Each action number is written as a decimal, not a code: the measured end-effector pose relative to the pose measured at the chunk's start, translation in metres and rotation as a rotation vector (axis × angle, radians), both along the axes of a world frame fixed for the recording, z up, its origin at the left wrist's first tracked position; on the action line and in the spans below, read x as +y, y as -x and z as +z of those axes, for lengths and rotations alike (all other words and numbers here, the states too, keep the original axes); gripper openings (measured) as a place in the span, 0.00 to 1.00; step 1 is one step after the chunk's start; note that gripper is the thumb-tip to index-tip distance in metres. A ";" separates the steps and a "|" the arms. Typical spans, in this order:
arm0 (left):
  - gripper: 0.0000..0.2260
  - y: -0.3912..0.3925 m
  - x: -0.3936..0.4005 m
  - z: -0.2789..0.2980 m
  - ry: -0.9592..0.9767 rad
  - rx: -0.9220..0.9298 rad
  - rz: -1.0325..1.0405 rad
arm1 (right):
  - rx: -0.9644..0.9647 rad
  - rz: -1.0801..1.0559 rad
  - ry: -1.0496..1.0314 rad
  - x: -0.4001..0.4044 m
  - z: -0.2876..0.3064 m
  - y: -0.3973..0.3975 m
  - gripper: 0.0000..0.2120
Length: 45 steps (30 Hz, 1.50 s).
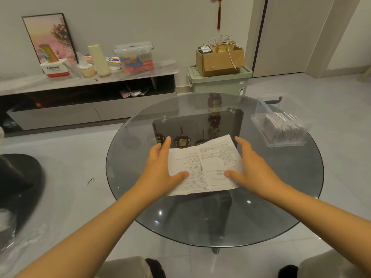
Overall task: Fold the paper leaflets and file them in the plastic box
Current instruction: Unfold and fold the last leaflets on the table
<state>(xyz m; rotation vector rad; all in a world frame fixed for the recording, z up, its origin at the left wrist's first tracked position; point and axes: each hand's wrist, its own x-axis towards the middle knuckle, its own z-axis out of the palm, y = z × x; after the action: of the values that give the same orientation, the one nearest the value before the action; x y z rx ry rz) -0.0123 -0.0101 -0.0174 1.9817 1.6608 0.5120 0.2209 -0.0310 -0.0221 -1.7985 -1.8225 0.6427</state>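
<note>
A white printed leaflet point(208, 165) lies unfolded on the round glass table point(271, 197), creased down its middle. My left hand point(160, 167) rests at its left edge, fingers straight, thumb pressing on the paper. My right hand point(251, 169) lies at its right edge the same way, thumb on the sheet. A clear plastic box point(261, 125) stands at the table's right rim and holds several folded leaflets point(285, 127) upright in a row.
A low TV cabinet point(90, 109) runs along the back left, carrying a lidded clear box point(134, 57), a picture frame and small items. A green bin point(218, 81) with a cardboard box stands behind the table. A dark object point(18, 177) lies on the floor left.
</note>
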 end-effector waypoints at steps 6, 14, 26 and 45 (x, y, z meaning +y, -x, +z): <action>0.23 -0.006 -0.008 -0.009 -0.166 0.433 -0.407 | -0.530 0.210 -0.264 -0.004 -0.010 -0.001 0.26; 0.23 -0.012 -0.014 -0.017 0.051 0.455 -0.622 | -0.541 0.504 0.095 -0.010 -0.015 -0.009 0.33; 0.26 -0.008 -0.014 -0.008 0.052 0.399 -0.623 | -0.475 0.559 0.020 -0.014 0.001 -0.022 0.25; 0.14 -0.010 -0.024 0.020 0.009 0.137 -0.554 | -0.375 0.372 -0.262 -0.026 0.022 -0.014 0.08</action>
<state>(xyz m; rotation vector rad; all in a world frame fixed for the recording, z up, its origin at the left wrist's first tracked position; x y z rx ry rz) -0.0025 -0.0338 0.0021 2.3826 1.0982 0.1632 0.2345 -0.0572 -0.0004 -1.4895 -2.3975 0.1804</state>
